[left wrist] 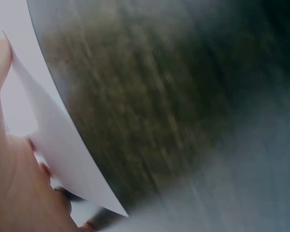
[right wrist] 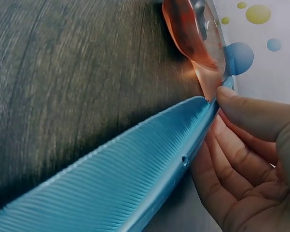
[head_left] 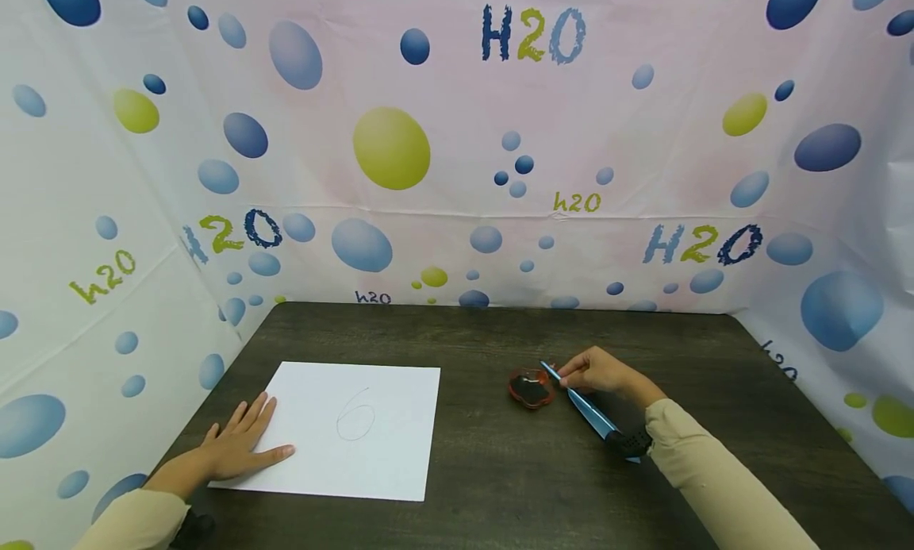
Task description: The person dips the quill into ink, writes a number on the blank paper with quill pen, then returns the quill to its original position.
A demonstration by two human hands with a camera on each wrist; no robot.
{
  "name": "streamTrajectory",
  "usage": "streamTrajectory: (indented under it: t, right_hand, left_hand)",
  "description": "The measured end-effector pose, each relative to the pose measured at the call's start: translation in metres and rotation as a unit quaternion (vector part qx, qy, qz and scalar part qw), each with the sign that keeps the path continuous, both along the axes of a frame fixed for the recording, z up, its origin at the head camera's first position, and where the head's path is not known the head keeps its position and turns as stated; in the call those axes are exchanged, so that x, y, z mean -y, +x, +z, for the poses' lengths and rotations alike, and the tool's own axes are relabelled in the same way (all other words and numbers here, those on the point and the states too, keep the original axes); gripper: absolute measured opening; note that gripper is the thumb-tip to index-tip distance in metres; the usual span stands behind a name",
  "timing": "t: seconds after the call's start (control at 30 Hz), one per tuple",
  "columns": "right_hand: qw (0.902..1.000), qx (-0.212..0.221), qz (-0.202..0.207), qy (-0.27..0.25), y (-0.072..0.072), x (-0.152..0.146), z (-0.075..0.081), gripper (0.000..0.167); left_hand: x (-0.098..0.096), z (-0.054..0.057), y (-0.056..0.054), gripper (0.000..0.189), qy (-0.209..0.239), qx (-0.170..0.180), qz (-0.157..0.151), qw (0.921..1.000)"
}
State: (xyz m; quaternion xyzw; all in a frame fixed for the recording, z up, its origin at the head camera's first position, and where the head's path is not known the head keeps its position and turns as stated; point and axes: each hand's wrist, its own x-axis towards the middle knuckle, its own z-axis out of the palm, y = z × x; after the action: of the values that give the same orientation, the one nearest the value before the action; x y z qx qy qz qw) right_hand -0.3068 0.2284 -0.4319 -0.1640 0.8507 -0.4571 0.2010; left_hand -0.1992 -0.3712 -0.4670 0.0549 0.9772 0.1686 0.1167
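Note:
A sheet of white paper with a thin drawn "6" lies at the left of the table. My left hand rests on its left edge, fingers spread. In the left wrist view a corner of the paper rises off the table beside that hand. Between thumb and fingers, my right hand pinches a blue comb by its narrow handle. Its fine teeth show in the right wrist view. Just left of the comb's handle sits a small orange-red translucent object with a dark middle, perhaps a dish.
The dark wood-grain table reaches back to an upright white sheet printed with blue and green dots and "H2O". This sheet also borders both sides. Dark straps sit around both wrists.

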Motion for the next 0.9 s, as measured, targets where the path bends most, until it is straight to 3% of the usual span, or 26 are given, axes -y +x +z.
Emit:
streamTrajectory:
  t: [0.4,0.9]
  right_hand:
    - [0.9999,0.010,-0.011,-0.007,0.002,0.000,-0.001,0.029]
    - [1.0000,0.006,-0.003,0.003,0.002,0.001,0.001,0.034]
  left_hand:
    - [-0.015,0.020,0.008,0.101,-0.009,0.010,0.004,0.9999]
    - [0.004,0.002,0.000,0.103,0.018,0.001,-0.001,0.9998]
